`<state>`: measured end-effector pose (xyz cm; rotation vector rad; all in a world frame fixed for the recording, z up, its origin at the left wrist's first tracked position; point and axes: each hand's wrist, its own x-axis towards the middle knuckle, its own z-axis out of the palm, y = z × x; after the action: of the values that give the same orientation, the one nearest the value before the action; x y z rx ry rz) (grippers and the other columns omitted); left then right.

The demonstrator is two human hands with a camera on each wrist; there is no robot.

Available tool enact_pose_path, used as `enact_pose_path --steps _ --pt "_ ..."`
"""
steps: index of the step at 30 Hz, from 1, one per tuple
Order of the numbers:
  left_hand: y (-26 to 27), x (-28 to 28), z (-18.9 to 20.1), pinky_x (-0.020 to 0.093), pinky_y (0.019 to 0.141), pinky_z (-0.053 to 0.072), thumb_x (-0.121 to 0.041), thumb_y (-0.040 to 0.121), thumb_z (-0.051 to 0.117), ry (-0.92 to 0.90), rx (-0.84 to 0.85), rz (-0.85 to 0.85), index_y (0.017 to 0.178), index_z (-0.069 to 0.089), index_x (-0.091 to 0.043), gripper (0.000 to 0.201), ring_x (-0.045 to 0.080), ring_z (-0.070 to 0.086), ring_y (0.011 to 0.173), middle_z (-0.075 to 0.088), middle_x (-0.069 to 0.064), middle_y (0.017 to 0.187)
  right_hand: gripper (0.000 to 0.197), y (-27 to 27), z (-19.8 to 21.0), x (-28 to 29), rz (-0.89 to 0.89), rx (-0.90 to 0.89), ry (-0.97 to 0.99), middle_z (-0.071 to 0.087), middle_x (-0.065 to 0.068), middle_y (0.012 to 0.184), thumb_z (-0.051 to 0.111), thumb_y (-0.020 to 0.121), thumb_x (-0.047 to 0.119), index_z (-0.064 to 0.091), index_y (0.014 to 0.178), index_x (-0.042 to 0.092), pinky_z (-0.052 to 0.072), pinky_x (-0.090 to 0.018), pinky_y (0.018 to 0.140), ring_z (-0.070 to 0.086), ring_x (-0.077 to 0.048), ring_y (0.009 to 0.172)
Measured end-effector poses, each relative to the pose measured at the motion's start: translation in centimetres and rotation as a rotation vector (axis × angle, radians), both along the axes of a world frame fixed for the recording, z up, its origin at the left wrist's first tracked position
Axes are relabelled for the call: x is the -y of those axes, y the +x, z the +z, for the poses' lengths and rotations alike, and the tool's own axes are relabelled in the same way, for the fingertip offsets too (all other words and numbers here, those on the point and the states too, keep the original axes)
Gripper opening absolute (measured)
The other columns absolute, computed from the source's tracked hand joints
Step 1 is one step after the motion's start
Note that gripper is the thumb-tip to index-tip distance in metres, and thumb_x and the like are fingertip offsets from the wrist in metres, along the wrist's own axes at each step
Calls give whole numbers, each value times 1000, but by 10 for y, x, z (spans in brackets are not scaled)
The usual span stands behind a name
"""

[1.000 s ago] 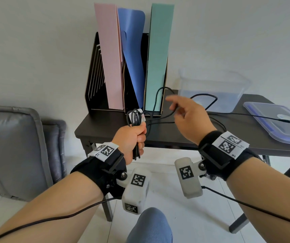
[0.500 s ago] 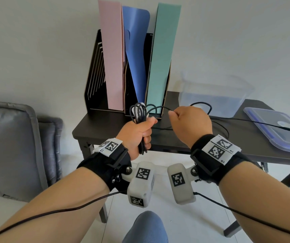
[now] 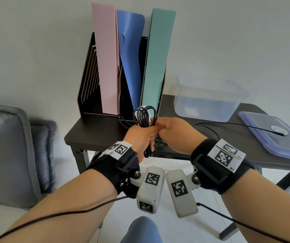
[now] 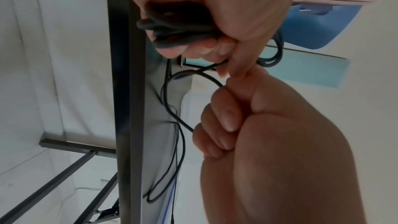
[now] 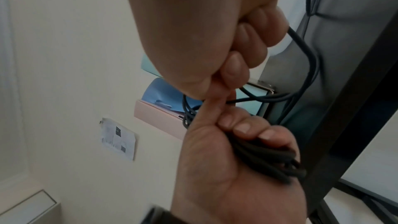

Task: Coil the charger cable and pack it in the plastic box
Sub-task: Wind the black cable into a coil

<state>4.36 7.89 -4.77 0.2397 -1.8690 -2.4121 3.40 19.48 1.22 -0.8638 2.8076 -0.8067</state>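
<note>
My left hand [image 3: 141,138] grips a bundle of black charger cable loops [image 3: 146,115] upright above the table's front edge. In the right wrist view its fingers curl round the bundled strands [image 5: 264,157]. My right hand [image 3: 173,130] is closed on a strand of the same cable and touches the left hand's thumb side. A loose strand [image 4: 172,108] hangs from that fist. The rest of the cable [image 3: 237,124] trails right across the table onto the lid. The clear plastic box [image 3: 209,102] stands open at the back right.
A blue-rimmed lid [image 3: 277,137] lies at the right of the dark table [image 3: 95,132]. A black file holder [image 3: 88,81] with pink, blue and green folders stands at the back left. A grey cushioned seat [image 3: 9,151] is on the left.
My right hand has come left with a strand of cable and now meets the left hand at the bundle. The loose loop over the table has shrunk.
</note>
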Motion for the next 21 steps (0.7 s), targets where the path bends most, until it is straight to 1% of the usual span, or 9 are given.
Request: enact_pose_path --steps 2,4,6,8,10,13,15,18,21 --pt "-4 -2 2 25 44 30 -12 81 63 -8 -6 9 60 49 -11 26 12 33 34 38 -5 38 39 0 -2 -2 -14 6 -67 57 13 74 37 86 1 61 112 16 35 -5 54 47 2 58" --pt "-7 -4 6 27 46 31 -17 83 64 -26 -30 24 60 51 -10 27 14 34 35 39 -3 39 37 -1 -6 -5 -66 -33 -146 61 3 78 39 85 4 58 115 15 39 -15 57 46 -3 57" --pt "-10 -7 10 27 47 31 -23 82 66 -27 -31 54 60 54 -10 28 14 35 36 40 -1 41 30 -2 -10 -11 -149 -59 -178 61 0 78 41 88 11 56 115 14 43 -25 64 51 -11 65" --pt "-14 -7 16 27 49 31 -27 81 69 -5 -23 100 56 61 -15 28 14 37 37 42 -1 44 22 -7 -16 -21 -235 -60 -159 61 0 78 44 92 25 59 103 13 43 -28 68 56 -18 76" --pt "-19 -5 22 28 53 33 -27 81 68 42 -48 151 50 65 -20 32 12 43 37 48 -2 49 27 -13 -21 -33 -296 -64 -148 57 1 69 44 93 33 57 84 11 40 -29 61 54 -20 72" --pt "-21 -6 33 31 61 42 -24 89 58 164 -112 144 42 66 -19 48 14 52 49 59 -2 53 26 -21 -26 -54 -363 -78 -176 61 -2 71 46 93 31 57 81 11 40 -29 64 55 -20 72" --pt "-21 -12 41 32 66 49 -26 93 52 332 -113 117 48 63 -16 48 17 57 52 59 -1 49 24 -23 -29 -65 -386 -78 -207 66 -5 77 46 93 28 57 81 11 43 -30 67 58 -23 75" --pt "-18 -18 47 34 61 54 -32 95 46 470 -138 80 66 49 -14 35 15 55 49 50 -2 48 20 -24 -32 -76 -423 -67 -255 69 -10 80 45 93 24 55 82 11 49 -34 70 62 -25 77" --pt "-14 -25 52 28 58 52 -36 96 40 480 -186 28 67 43 -17 35 13 48 45 43 -5 47 12 -22 -32 -80 -411 21 -355 66 -5 73 45 90 17 57 86 17 55 -36 69 62 -19 63"
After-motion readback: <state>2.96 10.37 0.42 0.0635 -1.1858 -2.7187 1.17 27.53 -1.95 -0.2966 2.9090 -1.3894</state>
